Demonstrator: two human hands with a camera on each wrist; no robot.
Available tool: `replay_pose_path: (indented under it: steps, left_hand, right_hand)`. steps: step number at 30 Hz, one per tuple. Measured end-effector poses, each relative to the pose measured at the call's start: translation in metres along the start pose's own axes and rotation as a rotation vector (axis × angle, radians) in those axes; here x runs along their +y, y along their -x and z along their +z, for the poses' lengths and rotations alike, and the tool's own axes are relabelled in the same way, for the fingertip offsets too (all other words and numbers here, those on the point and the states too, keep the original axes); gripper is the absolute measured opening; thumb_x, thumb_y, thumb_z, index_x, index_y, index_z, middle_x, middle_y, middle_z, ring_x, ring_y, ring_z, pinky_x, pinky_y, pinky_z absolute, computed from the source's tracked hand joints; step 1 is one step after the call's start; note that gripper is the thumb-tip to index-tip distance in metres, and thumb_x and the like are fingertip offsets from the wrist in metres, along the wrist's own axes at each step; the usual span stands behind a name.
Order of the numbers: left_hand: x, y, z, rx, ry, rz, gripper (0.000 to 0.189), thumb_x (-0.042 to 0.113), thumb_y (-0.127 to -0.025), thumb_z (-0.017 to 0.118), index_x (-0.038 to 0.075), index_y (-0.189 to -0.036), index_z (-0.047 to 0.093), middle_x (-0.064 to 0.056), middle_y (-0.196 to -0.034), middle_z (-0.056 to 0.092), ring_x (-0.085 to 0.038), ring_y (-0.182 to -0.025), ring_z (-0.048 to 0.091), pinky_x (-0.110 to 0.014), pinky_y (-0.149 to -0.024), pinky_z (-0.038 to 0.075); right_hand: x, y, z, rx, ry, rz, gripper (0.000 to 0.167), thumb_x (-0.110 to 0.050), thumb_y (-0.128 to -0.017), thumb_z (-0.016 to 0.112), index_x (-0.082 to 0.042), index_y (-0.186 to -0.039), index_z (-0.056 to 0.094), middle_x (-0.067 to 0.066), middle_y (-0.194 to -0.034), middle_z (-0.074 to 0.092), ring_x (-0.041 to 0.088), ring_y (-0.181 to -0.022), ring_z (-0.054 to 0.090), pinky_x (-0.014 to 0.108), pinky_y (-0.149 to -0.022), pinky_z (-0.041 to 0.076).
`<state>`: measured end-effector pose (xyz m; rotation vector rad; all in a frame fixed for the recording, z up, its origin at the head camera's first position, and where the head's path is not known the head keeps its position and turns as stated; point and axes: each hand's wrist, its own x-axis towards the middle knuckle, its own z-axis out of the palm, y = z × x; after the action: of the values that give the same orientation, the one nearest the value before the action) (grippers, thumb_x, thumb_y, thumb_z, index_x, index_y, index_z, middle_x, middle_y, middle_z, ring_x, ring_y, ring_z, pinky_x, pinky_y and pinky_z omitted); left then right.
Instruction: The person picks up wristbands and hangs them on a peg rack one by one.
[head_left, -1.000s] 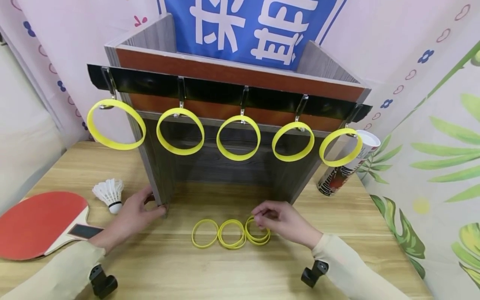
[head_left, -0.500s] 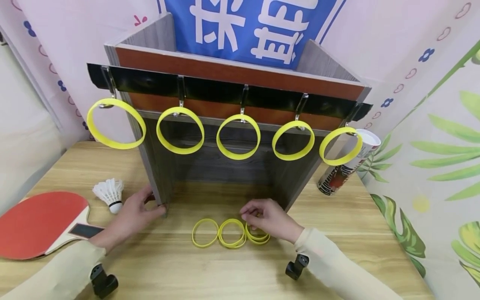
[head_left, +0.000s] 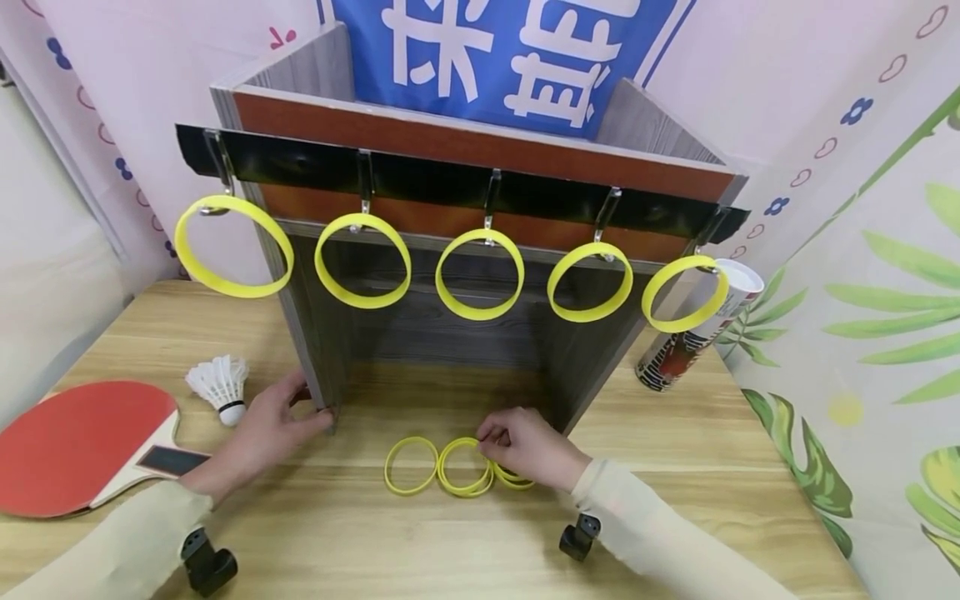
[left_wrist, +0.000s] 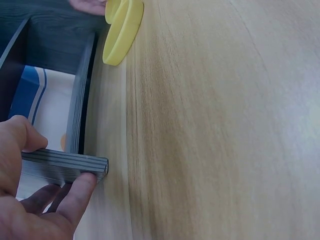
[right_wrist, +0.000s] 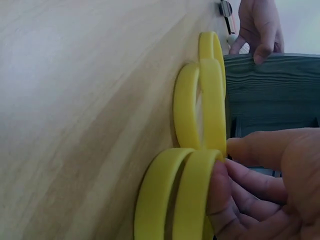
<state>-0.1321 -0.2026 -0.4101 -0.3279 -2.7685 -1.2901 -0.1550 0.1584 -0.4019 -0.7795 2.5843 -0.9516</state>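
Observation:
A grey wooden stand (head_left: 315,333) bears a black strip (head_left: 427,177) of hooks, each hung with a yellow ring (head_left: 480,316). My left hand (head_left: 273,427) grips the lower front edge of its left side panel (left_wrist: 90,162), thumb on one face and fingers on the other. On the table between the side panels lie a left ring (head_left: 405,492), a middle stack (head_left: 467,494) and a right stack (head_left: 514,483) partly hidden by my right hand (head_left: 531,447). Its curled thumb and index finger (right_wrist: 218,182) pinch at a ring's edge where the middle and right stacks meet.
To the left lie a red table tennis bat (head_left: 82,442) and a white shuttlecock (head_left: 219,383). A shuttlecock tube (head_left: 690,337) stands behind the stand's right side. Patterned cloths and a blue banner (head_left: 487,67) hang behind.
My right hand has moved left from over the right stack to the edge of the middle one. My left hand keeps its grip on the side panel. The hanging rings stay put.

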Motion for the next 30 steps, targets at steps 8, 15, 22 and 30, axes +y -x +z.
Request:
replay_pose_path:
  steps: [8, 15, 22, 30]
  left_hand:
    - [-0.0001, -0.0001, 0.0011, 0.005, 0.009, 0.001, 0.059, 0.011, -0.095, 0.072, -0.001, -0.149, 0.051, -0.028, -0.133, 0.068, -0.036, -0.117, 0.065, -0.022, -0.079, 0.05]
    - [0.0, -0.0001, 0.0005, 0.012, 0.009, 0.008, 0.058, 0.011, -0.095, 0.072, -0.001, -0.148, 0.052, -0.027, -0.133, 0.069, -0.038, -0.118, 0.066, -0.023, -0.082, 0.051]
    - [0.0006, -0.0003, 0.0003, 0.003, 0.008, -0.006, 0.062, 0.012, -0.095, 0.072, 0.0, -0.151, 0.049, -0.028, -0.137, 0.067, -0.038, -0.12, 0.065, -0.023, -0.083, 0.051]
    - [0.001, -0.0002, 0.0002, 0.007, 0.012, -0.009, 0.06, 0.011, -0.095, 0.072, 0.0, -0.15, 0.05, -0.028, -0.137, 0.066, -0.038, -0.119, 0.065, -0.021, -0.082, 0.05]
  right_hand:
    - [-0.0035, -0.0037, 0.005, -0.016, 0.074, 0.001, 0.007, -0.012, -0.095, 0.073, -0.007, -0.096, 0.078, 0.003, -0.088, 0.077, 0.008, -0.08, 0.066, 0.023, -0.073, 0.053]
    - [-0.0037, -0.0023, 0.0047, -0.007, 0.068, -0.007, 0.007, -0.012, -0.096, 0.072, -0.008, -0.097, 0.078, 0.002, -0.089, 0.078, 0.01, -0.081, 0.068, 0.023, -0.074, 0.053]
    - [-0.003, -0.0004, 0.0026, 0.002, 0.017, -0.008, 0.009, -0.015, -0.097, 0.072, -0.008, -0.1, 0.078, 0.001, -0.09, 0.077, 0.007, -0.081, 0.066, 0.023, -0.072, 0.052]
    - [-0.0057, 0.0012, 0.0018, 0.021, 0.018, -0.009, 0.01, -0.015, -0.098, 0.072, -0.008, -0.101, 0.077, 0.001, -0.09, 0.077, 0.004, -0.075, 0.062, 0.022, -0.07, 0.051]
